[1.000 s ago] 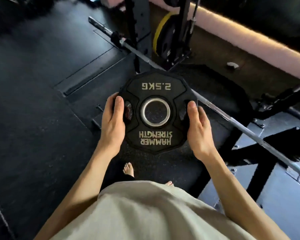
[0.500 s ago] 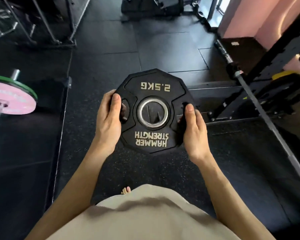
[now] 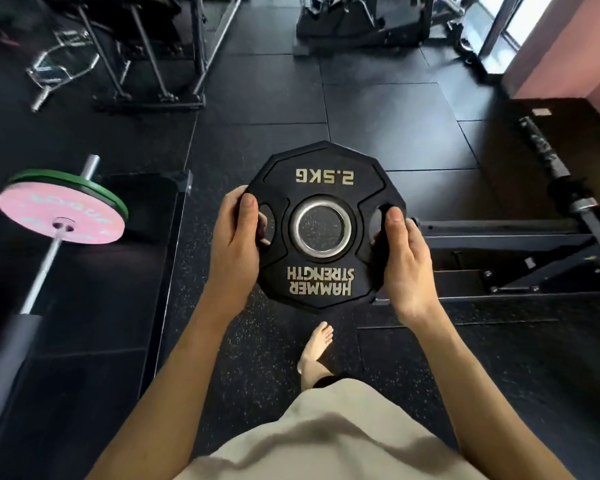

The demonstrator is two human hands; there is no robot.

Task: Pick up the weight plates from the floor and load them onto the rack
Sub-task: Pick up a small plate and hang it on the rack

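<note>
the black rubber floor [image 3: 395, 109] spreads under everything. left of the left hand [image 3: 234, 244] lies a barbell [image 3: 45, 261] carrying a pink plate [image 3: 61, 216] against a green plate [image 3: 84, 183]. between both hands, held off the floor, is the black 2.5kg weight plate [image 3: 323, 181]. the left hand grips its left edge; the right hand [image 3: 404, 258] grips its right edge, thumbs on top. a bare foot [image 3: 316, 348] shows below.

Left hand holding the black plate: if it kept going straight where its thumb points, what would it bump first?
Probably nothing soon: past the left hand, only bare floor shows, though depth is unclear.
</note>
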